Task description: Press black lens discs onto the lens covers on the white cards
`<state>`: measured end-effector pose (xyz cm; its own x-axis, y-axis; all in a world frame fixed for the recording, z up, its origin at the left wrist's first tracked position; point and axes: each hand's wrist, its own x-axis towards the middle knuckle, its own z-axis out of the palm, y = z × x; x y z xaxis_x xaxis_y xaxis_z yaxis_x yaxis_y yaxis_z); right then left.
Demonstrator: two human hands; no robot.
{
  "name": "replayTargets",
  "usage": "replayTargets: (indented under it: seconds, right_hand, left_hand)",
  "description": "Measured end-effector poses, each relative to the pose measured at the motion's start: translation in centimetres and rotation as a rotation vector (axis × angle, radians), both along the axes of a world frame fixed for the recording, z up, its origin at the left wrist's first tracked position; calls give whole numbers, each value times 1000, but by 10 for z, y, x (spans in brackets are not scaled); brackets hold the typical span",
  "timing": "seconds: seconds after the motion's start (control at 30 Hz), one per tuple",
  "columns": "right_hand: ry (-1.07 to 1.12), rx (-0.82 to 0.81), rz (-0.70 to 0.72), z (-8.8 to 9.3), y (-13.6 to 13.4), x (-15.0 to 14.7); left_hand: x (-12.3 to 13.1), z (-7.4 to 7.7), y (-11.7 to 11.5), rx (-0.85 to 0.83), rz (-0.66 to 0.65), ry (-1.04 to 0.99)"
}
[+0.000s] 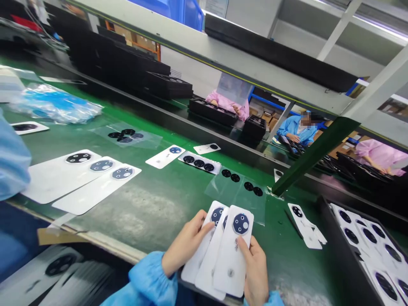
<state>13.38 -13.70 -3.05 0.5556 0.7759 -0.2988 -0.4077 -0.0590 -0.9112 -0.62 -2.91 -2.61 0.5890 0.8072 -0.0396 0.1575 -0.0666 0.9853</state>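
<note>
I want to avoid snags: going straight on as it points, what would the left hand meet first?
The left hand would first meet the white panels it holds. Beyond them, the line seems to reach clear plastic with black discs, though depth is unclear.

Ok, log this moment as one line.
left hand: holds fanned white panels | right hand: holds same panels | to the right: black tray | bench: green
</note>
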Motion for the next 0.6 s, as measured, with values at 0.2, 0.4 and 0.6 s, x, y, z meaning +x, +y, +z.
replayTargets:
  seconds: [0.2,0.4,0.6]
  right_hand:
    - [-470,-197,-24,-11,-4,10]
    - [-606,-178,-35,-2,-18,15]
    - [-443,-290,-46,-5,-43,46]
  left_hand:
    - [-35,11,16,230,35,375]
    - [-53,18,5,934,95,933]
    - [-46,-15,-19,1289,-30,648]
